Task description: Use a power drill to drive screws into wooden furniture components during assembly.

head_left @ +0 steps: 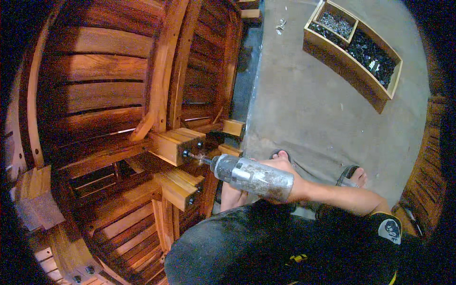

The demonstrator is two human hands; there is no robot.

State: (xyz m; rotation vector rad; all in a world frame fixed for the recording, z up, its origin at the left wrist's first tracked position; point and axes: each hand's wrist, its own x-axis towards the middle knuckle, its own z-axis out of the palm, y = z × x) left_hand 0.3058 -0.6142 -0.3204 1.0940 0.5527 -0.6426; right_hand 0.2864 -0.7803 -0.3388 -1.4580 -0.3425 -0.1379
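My right hand point(284, 166) is wrapped round a worn, silver-grey power driver point(254, 177), which points left. The tip of its bit meets or nearly meets a black bolt point(185, 154) on the end of a wooden block point(172, 143). A second black bolt point(200, 144) sits beside it on the same end. Under it, another wooden block point(179, 186) also carries black bolts. Bare skin shows beneath the driver, and I cannot tell whether it is my left arm or a leg. My left hand's fingers cannot be made out.
Slatted reddish wooden furniture point(107, 66) fills the left side. At the upper right, an open wooden box point(342, 69) on the grey floor point(304, 109) holds many small dark and silvery pieces of hardware. More wood point(420, 156) stands at the right edge. My feet are just beyond the driver.
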